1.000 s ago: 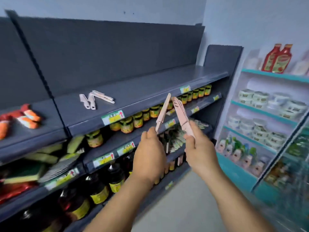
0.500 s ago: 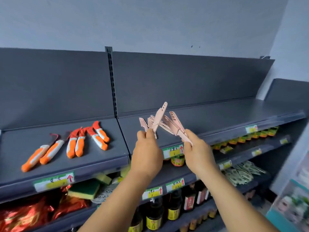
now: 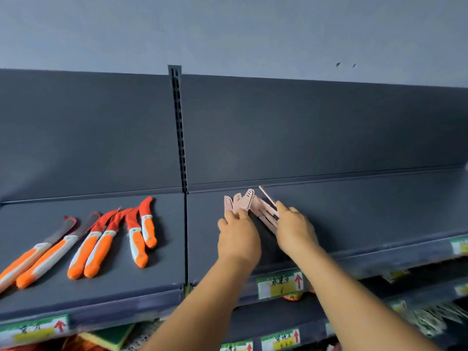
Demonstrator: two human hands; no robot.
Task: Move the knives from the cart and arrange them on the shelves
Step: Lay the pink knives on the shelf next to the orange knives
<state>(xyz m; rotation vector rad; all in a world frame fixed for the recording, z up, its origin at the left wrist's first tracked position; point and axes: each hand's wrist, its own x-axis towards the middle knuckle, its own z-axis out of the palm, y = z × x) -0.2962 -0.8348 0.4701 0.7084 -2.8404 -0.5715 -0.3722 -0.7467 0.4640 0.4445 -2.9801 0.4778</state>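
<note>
Several pink knives [image 3: 243,201] in perforated sheaths lie fanned on the dark grey top shelf [image 3: 354,214], just right of the upright post. My left hand [image 3: 238,239] holds a pink knife at the left of the fan, its handle hidden under my fingers. My right hand [image 3: 295,230] grips another pink knife [image 3: 266,196], whose thin blade tip sticks up and left above my thumb. Both hands reach over the shelf's front edge. The cart is out of view.
Several orange-handled knives [image 3: 101,247] with red blade covers lie on the shelf section to the left. Price labels [image 3: 279,285] line the shelf's front edge. Lower shelves hold sponges [image 3: 109,336] and packaged goods [image 3: 430,317]. Bare shelf stretches to the right.
The view swung left and up from the aisle onto the top shelf. Both hands moved forward and lowered the two pink knives down among the pink knives lying there.
</note>
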